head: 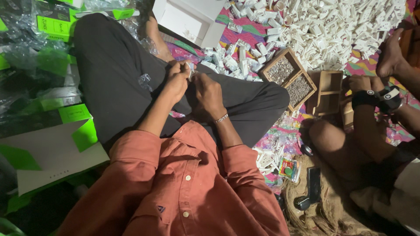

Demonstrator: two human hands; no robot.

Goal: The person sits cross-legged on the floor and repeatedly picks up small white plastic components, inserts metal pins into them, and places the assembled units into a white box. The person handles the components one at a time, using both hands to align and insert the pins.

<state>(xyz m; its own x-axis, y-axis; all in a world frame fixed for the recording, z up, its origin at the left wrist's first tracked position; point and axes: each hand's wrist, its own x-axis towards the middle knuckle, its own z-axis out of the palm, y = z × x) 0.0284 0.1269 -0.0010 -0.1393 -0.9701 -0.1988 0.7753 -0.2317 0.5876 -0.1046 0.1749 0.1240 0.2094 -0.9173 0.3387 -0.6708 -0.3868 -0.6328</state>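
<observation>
Both hands, left hand [176, 80] and right hand [209, 92], pinch one small white plastic part [190, 67] over the lap; best held steady and close together.

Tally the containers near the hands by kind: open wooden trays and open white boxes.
Wooden trays holding small metal bits: 2
Wooden trays seen empty: 1
Open white boxes: 1
Total: 4
The white plastic parts are heaped, too many to count.
</observation>
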